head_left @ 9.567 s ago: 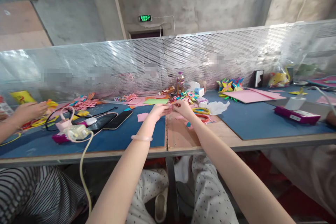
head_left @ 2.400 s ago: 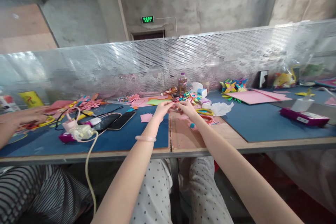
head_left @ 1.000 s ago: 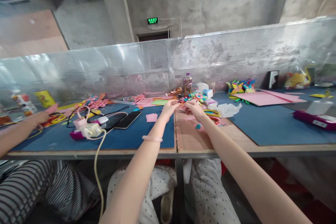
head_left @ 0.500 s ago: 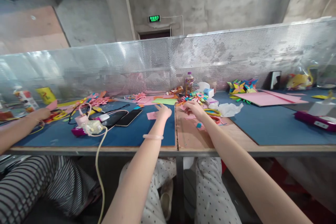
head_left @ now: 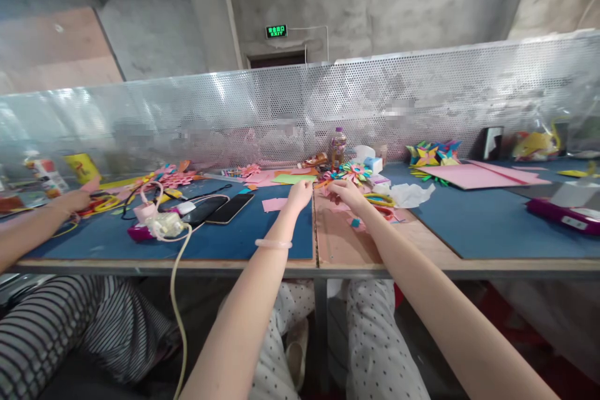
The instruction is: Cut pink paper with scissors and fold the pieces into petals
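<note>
My left hand (head_left: 300, 192), with a pale bracelet on the wrist, is closed in front of a green paper sheet (head_left: 288, 179). Anything in its fingers is too small or hidden to name. A small pink paper piece (head_left: 274, 204) lies on the blue mat just left of it. Close on the other side, my right hand (head_left: 347, 194) curls its fingers downward over pink paper scraps; what it grips is hidden. Behind the right hand lies a multicoloured paper flower (head_left: 355, 173). Yellow-handled scissors (head_left: 380, 200) rest beside that wrist.
At left a co-worker's hand (head_left: 75, 201) reaches over yellow cords. A phone (head_left: 230, 209) and a power strip with plugs (head_left: 162, 224) lie between us. A drink bottle (head_left: 338, 147) stands behind the flower. Crumpled tissue (head_left: 412, 195) and pink sheets (head_left: 473, 175) are at right.
My left hand has moved right, off the small pink paper, and its spread fingers have closed. My right hand has barely moved.
</note>
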`<action>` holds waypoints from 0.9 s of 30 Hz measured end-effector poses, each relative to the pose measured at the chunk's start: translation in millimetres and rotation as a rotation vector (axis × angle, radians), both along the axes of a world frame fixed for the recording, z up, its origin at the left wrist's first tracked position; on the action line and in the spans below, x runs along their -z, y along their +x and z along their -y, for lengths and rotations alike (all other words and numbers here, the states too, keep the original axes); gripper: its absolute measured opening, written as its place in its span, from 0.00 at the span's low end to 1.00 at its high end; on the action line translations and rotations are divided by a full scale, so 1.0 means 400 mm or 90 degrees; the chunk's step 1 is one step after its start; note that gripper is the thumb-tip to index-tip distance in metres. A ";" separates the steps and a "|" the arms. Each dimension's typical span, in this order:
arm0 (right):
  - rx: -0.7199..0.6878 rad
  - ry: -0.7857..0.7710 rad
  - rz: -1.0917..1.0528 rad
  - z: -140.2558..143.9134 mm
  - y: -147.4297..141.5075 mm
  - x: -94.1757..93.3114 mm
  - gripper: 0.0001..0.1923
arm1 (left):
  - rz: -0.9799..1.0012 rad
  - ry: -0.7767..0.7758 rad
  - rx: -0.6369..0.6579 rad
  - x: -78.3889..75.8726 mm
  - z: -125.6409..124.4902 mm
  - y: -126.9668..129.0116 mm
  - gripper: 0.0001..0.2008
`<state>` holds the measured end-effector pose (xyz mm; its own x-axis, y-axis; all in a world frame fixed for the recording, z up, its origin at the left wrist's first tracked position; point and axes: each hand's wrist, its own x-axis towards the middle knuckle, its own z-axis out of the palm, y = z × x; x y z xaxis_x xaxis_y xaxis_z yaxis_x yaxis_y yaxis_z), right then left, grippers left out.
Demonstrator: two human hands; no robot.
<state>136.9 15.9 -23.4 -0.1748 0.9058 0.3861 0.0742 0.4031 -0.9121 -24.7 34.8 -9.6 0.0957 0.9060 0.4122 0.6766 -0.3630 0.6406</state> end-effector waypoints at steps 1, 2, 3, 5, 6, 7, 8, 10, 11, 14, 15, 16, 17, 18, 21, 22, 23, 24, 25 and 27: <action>0.005 0.006 0.004 0.000 0.000 -0.001 0.08 | -0.002 0.001 0.046 -0.003 0.002 0.006 0.18; 0.011 0.012 0.007 -0.001 0.001 -0.002 0.08 | -0.002 0.001 0.095 -0.005 0.004 0.011 0.20; 0.018 0.017 0.010 -0.001 0.002 -0.003 0.08 | -0.005 0.002 0.134 -0.007 0.007 0.016 0.22; 0.034 0.026 0.013 -0.002 0.003 -0.005 0.08 | -0.006 0.008 0.171 -0.010 0.011 0.022 0.24; 0.040 0.028 0.013 -0.003 0.003 -0.006 0.08 | -0.002 0.015 0.169 -0.011 0.012 0.023 0.24; 0.046 0.027 0.011 -0.003 0.004 -0.006 0.08 | 0.009 0.024 0.158 -0.012 0.013 0.024 0.24; 0.048 0.025 0.007 -0.004 0.004 -0.006 0.08 | 0.030 0.033 0.146 -0.013 0.014 0.024 0.22; 0.045 0.020 -0.003 -0.006 0.005 -0.006 0.09 | 0.085 0.042 0.137 -0.013 0.015 0.022 0.18; 0.042 0.020 -0.007 -0.006 0.005 -0.005 0.09 | 0.113 0.039 0.142 -0.012 0.016 0.022 0.16; 0.029 0.024 -0.010 -0.009 0.006 -0.003 0.10 | 0.171 0.007 0.176 -0.009 0.019 0.023 0.13; 0.025 0.024 -0.011 -0.010 0.006 -0.002 0.10 | 0.187 -0.003 0.186 -0.008 0.019 0.023 0.13; 0.023 0.022 -0.012 -0.010 0.006 -0.001 0.10 | 0.202 -0.009 0.194 -0.006 0.019 0.024 0.13; 0.020 0.019 -0.014 -0.011 0.006 0.000 0.11 | 0.214 -0.014 0.204 -0.005 0.018 0.024 0.13; 0.018 0.014 -0.018 -0.012 0.006 0.001 0.11 | 0.224 -0.016 0.213 -0.004 0.016 0.024 0.14; 0.011 -0.001 -0.025 -0.013 0.005 0.002 0.10 | 0.245 -0.025 0.229 -0.001 0.008 0.023 0.14; 0.009 -0.005 -0.027 -0.012 0.005 0.002 0.11 | 0.247 -0.028 0.230 -0.001 0.006 0.023 0.14; 0.008 -0.008 -0.030 -0.012 0.004 0.002 0.11 | 0.245 -0.032 0.230 -0.001 0.005 0.022 0.14; 0.010 -0.009 -0.034 -0.012 0.004 0.002 0.12 | 0.240 -0.034 0.229 -0.001 0.004 0.021 0.13; 0.014 -0.009 -0.035 -0.012 0.004 0.002 0.13 | 0.232 -0.034 0.229 -0.001 0.005 0.021 0.13; 0.025 -0.005 -0.027 -0.012 0.004 0.000 0.14 | 0.220 -0.029 0.234 -0.002 0.006 0.020 0.12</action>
